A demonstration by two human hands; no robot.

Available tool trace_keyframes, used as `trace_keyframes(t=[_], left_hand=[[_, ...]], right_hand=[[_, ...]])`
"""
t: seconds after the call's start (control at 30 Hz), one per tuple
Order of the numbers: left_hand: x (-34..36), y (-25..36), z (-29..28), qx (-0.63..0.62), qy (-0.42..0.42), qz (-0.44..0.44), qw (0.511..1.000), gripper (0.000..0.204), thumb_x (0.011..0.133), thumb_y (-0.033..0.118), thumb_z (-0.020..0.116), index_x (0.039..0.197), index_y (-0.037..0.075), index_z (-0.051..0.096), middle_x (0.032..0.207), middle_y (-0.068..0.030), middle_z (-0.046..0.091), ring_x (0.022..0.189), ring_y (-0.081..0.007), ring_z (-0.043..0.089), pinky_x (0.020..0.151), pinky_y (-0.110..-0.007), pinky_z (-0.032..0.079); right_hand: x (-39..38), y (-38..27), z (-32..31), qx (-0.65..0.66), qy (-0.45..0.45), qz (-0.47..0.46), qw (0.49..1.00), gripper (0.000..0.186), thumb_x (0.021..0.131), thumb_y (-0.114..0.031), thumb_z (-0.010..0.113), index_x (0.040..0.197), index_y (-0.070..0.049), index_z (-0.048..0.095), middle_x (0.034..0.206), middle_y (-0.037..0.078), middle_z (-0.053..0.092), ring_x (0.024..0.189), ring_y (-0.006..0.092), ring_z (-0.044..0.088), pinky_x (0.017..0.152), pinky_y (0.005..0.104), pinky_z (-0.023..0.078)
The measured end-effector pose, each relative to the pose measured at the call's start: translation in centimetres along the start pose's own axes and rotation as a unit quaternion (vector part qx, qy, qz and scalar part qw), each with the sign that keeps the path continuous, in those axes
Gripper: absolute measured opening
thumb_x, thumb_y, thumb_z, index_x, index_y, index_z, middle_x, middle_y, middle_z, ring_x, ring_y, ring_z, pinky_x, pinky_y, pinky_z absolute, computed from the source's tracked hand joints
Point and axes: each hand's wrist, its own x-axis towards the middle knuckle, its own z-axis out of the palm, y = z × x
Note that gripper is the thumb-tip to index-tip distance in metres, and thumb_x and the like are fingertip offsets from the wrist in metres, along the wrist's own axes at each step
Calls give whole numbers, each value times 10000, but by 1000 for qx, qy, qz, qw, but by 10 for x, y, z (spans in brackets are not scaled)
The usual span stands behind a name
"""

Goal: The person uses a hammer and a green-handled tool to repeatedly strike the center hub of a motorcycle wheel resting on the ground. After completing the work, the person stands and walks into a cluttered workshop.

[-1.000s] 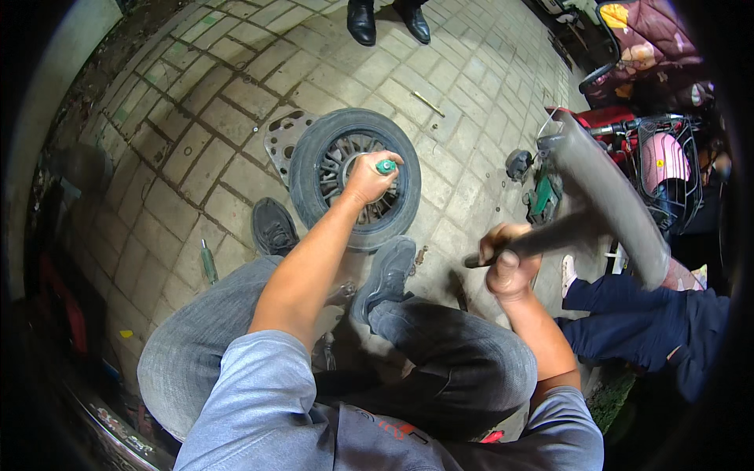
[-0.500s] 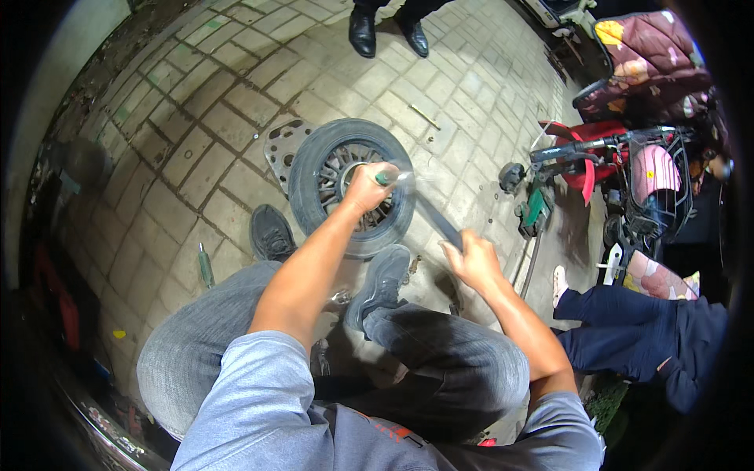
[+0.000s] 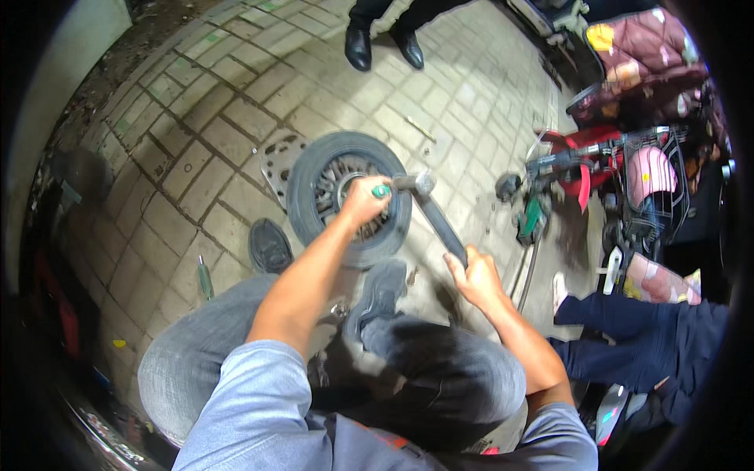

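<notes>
My left hand [image 3: 364,202] is closed around a green-handled tool, likely a screwdriver [image 3: 381,191], held over the hub of a wheel. Only the handle's end shows; its lower part is hidden by my fist. The wheel, a black tyre [image 3: 306,216] with a spoked metal rim, lies flat on the paving between and ahead of my feet. In my right hand [image 3: 477,280] is the dark handle of a hammer [image 3: 441,224]. Its metal head is just right of the green handle's end; whether they touch I cannot tell.
A perforated metal plate [image 3: 271,166] lies partly under the tyre. Another green-handled tool [image 3: 205,279] rests on the bricks at left. At right are a green tool [image 3: 534,221] and a bike with a wire basket [image 3: 674,180]. A person's black shoes [image 3: 358,49] are ahead; another person [image 3: 620,337] is at right.
The hammer head, blurred by motion before, now shows more sharply a little further right. My left hand keeps its hold over the hub. The whole view has shifted slightly.
</notes>
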Motion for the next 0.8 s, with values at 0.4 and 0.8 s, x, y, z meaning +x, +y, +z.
trace_keyframes(t=[0.4, 0.8], left_hand=[[-17, 6, 36, 105, -129, 137, 977, 269, 680, -24, 619, 935, 47, 669, 872, -137, 674, 857, -316, 631, 789, -405, 500], [-2, -4, 66, 201, -165, 105, 960, 260, 694, 25, 647, 952, 47, 672, 931, -154, 681, 915, -343, 629, 806, -407, 513]], right_hand=[[-69, 50, 43, 207, 91, 27, 974, 318, 897, -248, 655, 767, -6, 497, 532, 131, 504, 470, 220, 536, 464, 361, 411], [-84, 77, 109, 483, 188, -24, 855, 241, 928, -216, 600, 836, 1, 555, 591, 68, 561, 488, 132, 518, 474, 301, 421]])
